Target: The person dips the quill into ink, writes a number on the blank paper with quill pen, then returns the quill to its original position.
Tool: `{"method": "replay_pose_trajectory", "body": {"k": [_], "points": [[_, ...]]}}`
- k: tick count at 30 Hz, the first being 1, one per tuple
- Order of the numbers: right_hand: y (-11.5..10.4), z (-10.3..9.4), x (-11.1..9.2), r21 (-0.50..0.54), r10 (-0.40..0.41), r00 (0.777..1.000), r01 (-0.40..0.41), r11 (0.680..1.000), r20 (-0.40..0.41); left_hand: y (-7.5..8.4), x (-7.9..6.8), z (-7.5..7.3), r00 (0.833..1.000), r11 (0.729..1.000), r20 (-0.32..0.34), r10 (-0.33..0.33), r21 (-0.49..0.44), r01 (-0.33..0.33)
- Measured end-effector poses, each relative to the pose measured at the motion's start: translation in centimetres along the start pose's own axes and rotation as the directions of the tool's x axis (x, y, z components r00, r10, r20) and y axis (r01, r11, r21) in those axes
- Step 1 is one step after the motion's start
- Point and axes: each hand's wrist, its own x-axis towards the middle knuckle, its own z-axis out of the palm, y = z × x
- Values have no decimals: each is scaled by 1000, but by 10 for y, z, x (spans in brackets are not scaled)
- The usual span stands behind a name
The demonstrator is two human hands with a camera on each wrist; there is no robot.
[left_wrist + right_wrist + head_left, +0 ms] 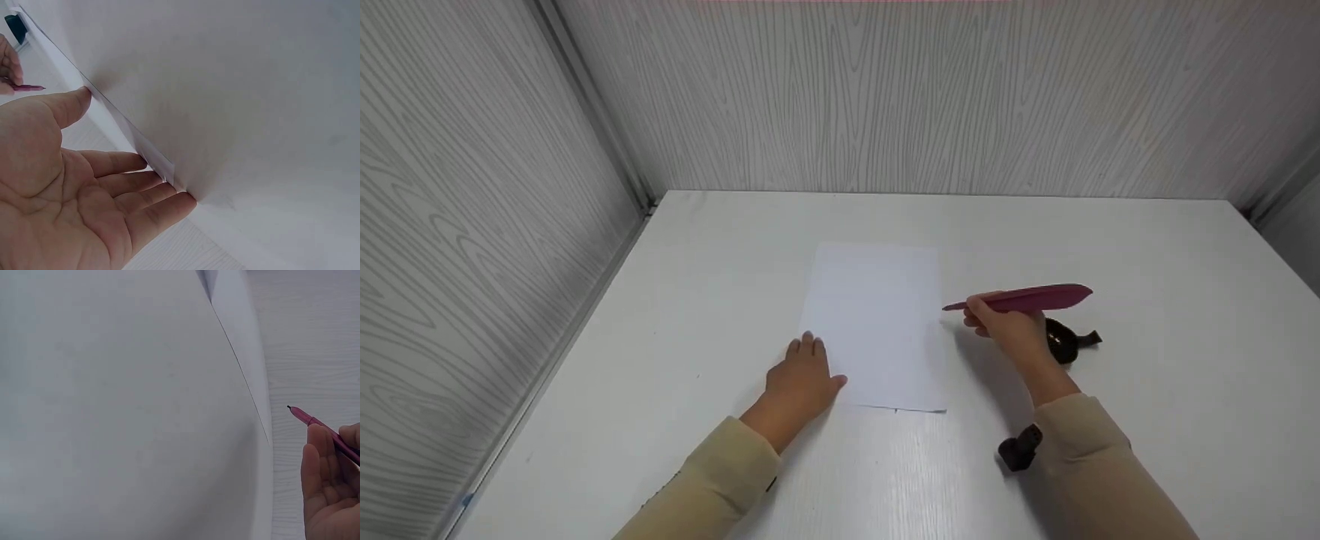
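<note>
A white sheet of paper (877, 322) lies flat in the middle of the table. My left hand (799, 382) rests on its lower left edge, with fingers stretched out and thumb apart; in the left wrist view the fingertips (166, 211) touch the surface at the paper's edge. Just right of the sheet, my right hand (1011, 330) pinches a dark red feather pen (1054, 297) between thumb and fingers. The pen's dark tip points left, near the paper's right edge; the right wrist view shows the pen (304, 415) apart from the table surface.
A glossy black rounded object (1061, 341) with a short neck stands behind the right wrist, partly hidden. Beside the right sleeve lies a small dark angular piece (1020, 448). Wood-grain panels (847, 97) bound the white table (720, 300) at the back and left.
</note>
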Motion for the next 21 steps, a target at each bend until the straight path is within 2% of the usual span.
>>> {"method": "replay_pose_trajectory", "body": {"k": [5,12,21], "points": [[-1,12,-1,-17,-6,1000,6,1000,6,1,-1,-1,1000,1000,-1,-3,-20,3],[0,20,-4,16,-1,1000,1,1000,26,1,-2,-1,1000,1000,-8,11,-3,-11],[1,23,-4,-79,31,998,-27,996,55,2,-2,-1,1000,1000,-7,1,-9,-1]]}}
